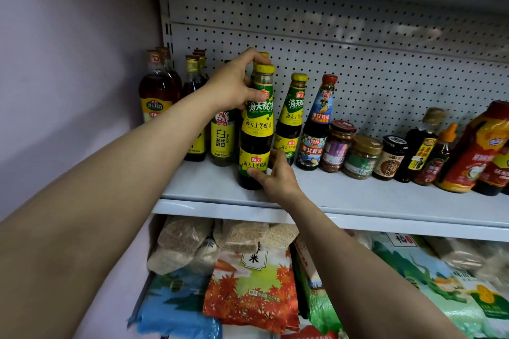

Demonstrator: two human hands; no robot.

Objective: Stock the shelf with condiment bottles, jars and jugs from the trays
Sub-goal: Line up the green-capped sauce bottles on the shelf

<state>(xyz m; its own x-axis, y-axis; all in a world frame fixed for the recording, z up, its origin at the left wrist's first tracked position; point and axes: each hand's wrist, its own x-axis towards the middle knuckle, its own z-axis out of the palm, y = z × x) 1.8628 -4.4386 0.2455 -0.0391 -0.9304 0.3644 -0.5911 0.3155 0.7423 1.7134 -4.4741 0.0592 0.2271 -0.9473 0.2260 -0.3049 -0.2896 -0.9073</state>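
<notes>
With the left hand (234,85) curled round the neck of the oyster sauce bottle (256,129) and the right hand (275,173) pinching its base, standing on the shelf (358,195) front, slide it back upright beside its 2 yellow-capped twins.

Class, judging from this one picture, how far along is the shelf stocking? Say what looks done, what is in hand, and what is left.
Done: a row of bottles and jars already stands on the shelf, from the white vinegar bottle rightward. In hand: the left hand grips the oyster sauce bottle near its neck, and the right hand holds its base. Left: the trays are out of view, so remaining stock cannot be judged.
</notes>
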